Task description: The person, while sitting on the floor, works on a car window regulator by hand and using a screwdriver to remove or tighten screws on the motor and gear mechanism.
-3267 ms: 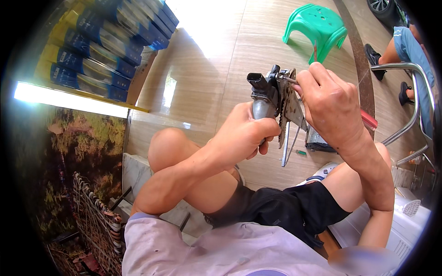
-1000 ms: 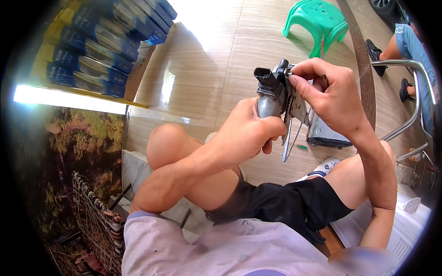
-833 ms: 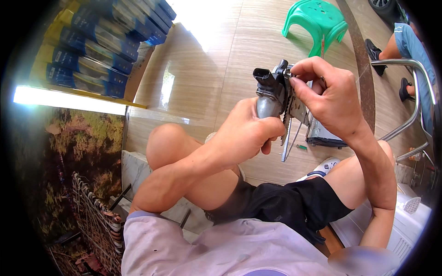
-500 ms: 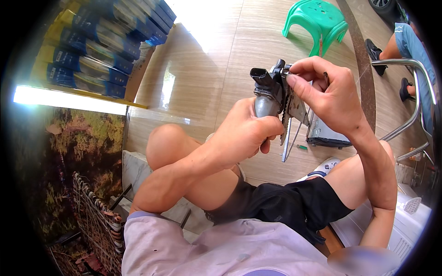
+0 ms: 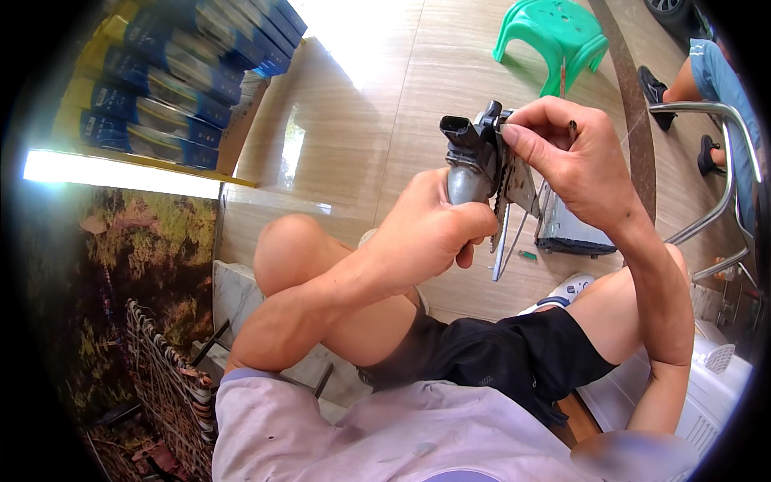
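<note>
My left hand is wrapped round the grey, rounded body of a small electric motor. On the motor's top sits a black plug socket, and along its right side runs a worn metal plate with a toothed edge. My right hand is closed in a pinch at the top of this assembly, thumb and forefinger on a small part too hidden to name. A slim dark-ended piece shows among the right hand's curled fingers. Thin metal rods hang below the plate.
On the tiled floor ahead stands a green plastic stool. A grey metal box lies beyond my knees, a small green item beside it. Boxes fill a shelf at left; a chrome-framed chair and a seated person's leg are at right.
The right hand has shifted very slightly, its pinch staying at the top of the motor assembly. The motor has tipped a little; the left hand's hold is the same.
</note>
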Demonstrator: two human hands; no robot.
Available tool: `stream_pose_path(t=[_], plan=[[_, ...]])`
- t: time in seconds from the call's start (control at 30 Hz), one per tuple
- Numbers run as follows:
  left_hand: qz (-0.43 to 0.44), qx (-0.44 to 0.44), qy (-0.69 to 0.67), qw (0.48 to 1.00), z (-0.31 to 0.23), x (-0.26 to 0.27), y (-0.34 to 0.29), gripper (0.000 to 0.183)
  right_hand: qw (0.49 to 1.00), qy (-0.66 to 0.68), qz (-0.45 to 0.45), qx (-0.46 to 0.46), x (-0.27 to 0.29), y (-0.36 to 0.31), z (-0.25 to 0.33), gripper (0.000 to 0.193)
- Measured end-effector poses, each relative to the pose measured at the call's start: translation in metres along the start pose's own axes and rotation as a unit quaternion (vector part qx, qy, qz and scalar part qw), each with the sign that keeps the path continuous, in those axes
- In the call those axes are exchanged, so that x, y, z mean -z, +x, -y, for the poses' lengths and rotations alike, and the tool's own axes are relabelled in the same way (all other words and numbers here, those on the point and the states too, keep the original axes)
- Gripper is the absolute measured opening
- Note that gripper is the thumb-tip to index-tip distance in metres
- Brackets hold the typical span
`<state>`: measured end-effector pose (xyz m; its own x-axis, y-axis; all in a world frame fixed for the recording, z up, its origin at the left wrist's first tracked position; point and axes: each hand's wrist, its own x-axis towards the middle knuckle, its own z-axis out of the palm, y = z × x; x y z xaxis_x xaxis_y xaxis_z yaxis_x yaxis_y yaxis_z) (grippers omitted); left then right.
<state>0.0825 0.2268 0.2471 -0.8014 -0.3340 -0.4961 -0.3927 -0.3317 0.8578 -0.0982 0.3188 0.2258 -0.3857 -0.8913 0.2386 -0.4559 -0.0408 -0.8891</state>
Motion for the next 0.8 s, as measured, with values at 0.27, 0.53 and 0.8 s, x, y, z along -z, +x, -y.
stream_pose_path(t=[0.27,0.53,0.8], plan=[[-0.009,-0.024,0.006,1.0,0.003,-0.003,0.002,0.011,0.993,-0.098,-0.023,0.068,0.0,-0.006,0.009,0.013],[-0.023,-0.017,-0.001,1.0,0.008,0.001,-0.003,0.011,0.999,-0.015,0.003,-0.051,0.02,-0.005,0.001,0.015],[-0.051,-0.019,-0.023,0.998,0.014,0.007,-0.004,0.016,0.862,-0.392,0.155,-0.28,0.098,-0.026,-0.189,0.02]])
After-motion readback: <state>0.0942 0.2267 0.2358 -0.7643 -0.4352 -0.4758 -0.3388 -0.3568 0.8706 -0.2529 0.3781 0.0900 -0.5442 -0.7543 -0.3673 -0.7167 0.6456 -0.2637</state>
